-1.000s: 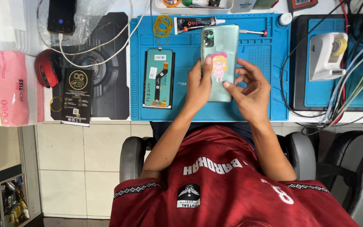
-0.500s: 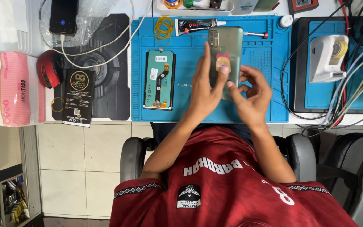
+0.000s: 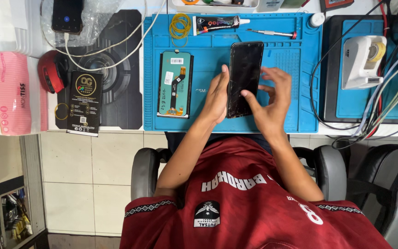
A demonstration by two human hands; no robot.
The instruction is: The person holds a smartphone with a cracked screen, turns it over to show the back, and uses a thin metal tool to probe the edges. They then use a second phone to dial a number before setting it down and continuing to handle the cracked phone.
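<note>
A dark phone (image 3: 244,78) stands screen up over the blue mat (image 3: 208,41), held above the middle of the counter (image 3: 130,127). The left hand (image 3: 216,94) grips its left edge, fingers pressed together behind it, thumb along the side. The right hand (image 3: 272,99) is at the right edge, fingers spread, one fingertip touching the glass near the lower half. Just left of the phone, a spare screen part (image 3: 175,84) lies flat on the mat. Far on the mat lie a glue tube (image 3: 217,23), yellow rubber bands (image 3: 179,25) and a screwdriver (image 3: 270,33). A black box (image 3: 84,102) sits well left.
</note>
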